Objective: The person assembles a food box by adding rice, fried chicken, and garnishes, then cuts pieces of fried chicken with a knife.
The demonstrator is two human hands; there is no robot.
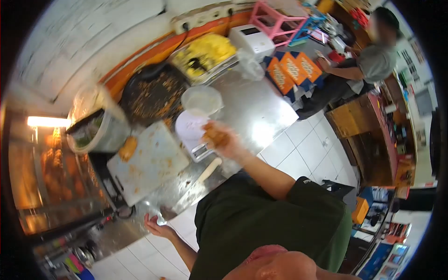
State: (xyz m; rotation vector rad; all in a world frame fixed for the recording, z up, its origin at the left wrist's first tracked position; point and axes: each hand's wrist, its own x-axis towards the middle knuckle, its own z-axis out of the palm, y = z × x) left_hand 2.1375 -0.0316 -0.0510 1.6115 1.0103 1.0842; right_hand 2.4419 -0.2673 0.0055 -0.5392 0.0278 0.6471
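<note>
From my head camera, my right hand (219, 139) has its fingers clamped on a piece of fried food (213, 134), just above the little scale (192, 133) on the steel counter (252, 112). I think I am weighing it, so next I must set it down gently on the scale. My left hand (157, 228) hangs by the counter edge with fingers apart, holding nothing.

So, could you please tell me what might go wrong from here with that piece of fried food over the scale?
1. The right hand holds the fried piece loosely above the scale; it could slip and fall on the counter or the floor.
2. The knife lies near the counter's edge, close to the person's body, so a bump might knock it off.
3. The left hand hangs open below the counter, so it cannot steady anything.
</note>
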